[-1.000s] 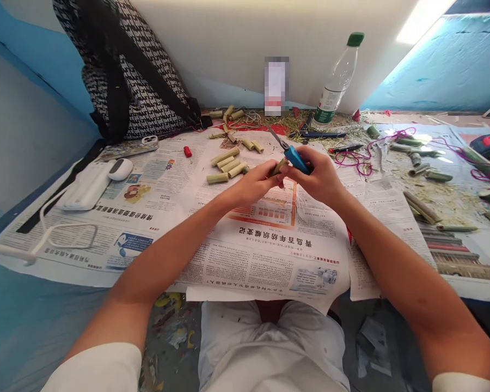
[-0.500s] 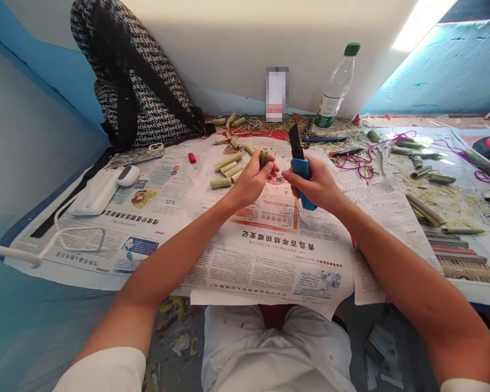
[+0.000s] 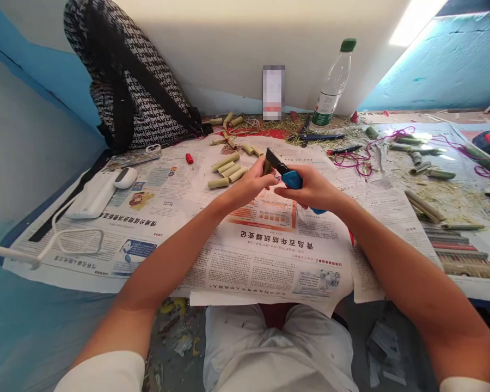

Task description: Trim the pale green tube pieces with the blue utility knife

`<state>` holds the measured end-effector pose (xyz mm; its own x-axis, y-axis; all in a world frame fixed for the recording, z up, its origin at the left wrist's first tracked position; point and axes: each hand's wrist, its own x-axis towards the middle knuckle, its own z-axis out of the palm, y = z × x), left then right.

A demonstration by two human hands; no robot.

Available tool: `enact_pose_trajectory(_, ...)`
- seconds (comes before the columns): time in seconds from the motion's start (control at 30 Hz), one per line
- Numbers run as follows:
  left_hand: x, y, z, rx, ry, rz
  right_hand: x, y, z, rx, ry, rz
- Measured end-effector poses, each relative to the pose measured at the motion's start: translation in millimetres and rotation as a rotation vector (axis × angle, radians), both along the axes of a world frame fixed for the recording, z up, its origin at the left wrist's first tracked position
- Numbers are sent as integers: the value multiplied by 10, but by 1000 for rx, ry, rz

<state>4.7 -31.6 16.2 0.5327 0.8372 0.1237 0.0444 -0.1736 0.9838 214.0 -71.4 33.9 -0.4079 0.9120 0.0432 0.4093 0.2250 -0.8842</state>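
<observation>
My left hand [image 3: 251, 184] is closed round a short green bamboo piece [image 3: 267, 166], which shows only partly between the fingers. My right hand [image 3: 312, 189] grips a blue-handled knife [image 3: 288, 175]. Its dark blade points up and left and lies against the bamboo piece. Both hands are held together above the newspaper [image 3: 265, 256] spread over the table. Just left of my left hand lies a small heap of cut bamboo pieces [image 3: 227, 169].
A patterned black-and-white bag [image 3: 134, 87] leans on the wall at the back left. A white charger with cable [image 3: 92, 193] and a phone [image 3: 134, 157] lie left. A plastic bottle [image 3: 330, 90] stands at the back. Bamboo scraps and purple string [image 3: 359, 158] cover the right side.
The knife stood upright and apart from the bamboo piece half a second ago. It has now tipped to the left and its blade meets the piece in my left hand.
</observation>
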Motion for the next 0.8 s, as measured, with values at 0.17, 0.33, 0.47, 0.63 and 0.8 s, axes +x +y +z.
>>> enact_pose_trajectory(0.17,11,-93,63,25,68,-55,1,19,-50,32,-18,65)
enact_pose_trajectory(0.33,58,-64,-30,109,39,35,-39,28,-98,114,-18,22)
enact_pose_trajectory(0.47,71,-17,-102,123,11,88,-89,11,-116,136,-25,-42)
enact_pose_trajectory(0.63,77,-20,-126,99,1,99,-115,9,-119,176,-33,-52)
enact_pose_trajectory(0.8,75,-31,-143,148,61,99,-126,23,-159,243,-68,-89)
